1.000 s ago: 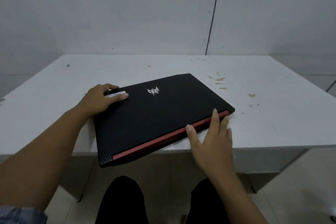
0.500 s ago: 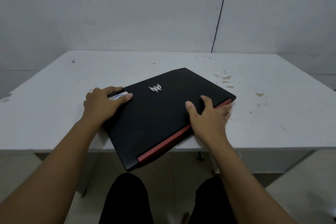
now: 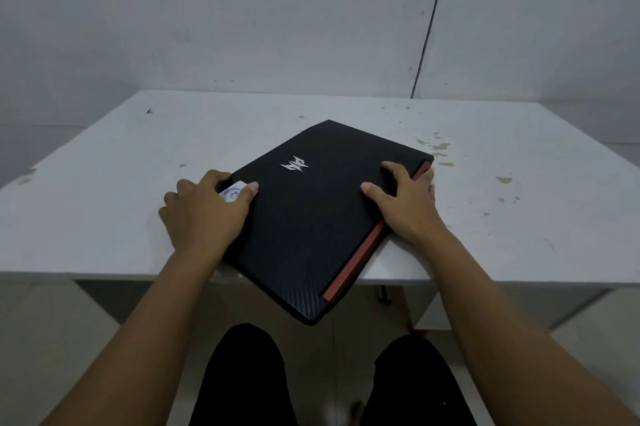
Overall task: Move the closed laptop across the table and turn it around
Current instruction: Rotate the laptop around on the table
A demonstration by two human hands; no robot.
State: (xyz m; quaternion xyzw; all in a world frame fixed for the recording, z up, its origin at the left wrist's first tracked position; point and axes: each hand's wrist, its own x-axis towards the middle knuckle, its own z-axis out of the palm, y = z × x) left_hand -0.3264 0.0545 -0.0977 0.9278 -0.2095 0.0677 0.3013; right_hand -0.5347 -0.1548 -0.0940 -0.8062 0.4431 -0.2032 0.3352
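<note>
On the stained table (image 3: 104,218), hands grip laptop (image 3: 311,218).

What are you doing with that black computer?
A person is holding a closed black laptop with both hands on a white table. The left hand grips its left edge by a small white sticker. The right hand is clamped over the edge with the red strip. The laptop sits at an angle, and its near corner sticks out past the table's front edge.
</note>
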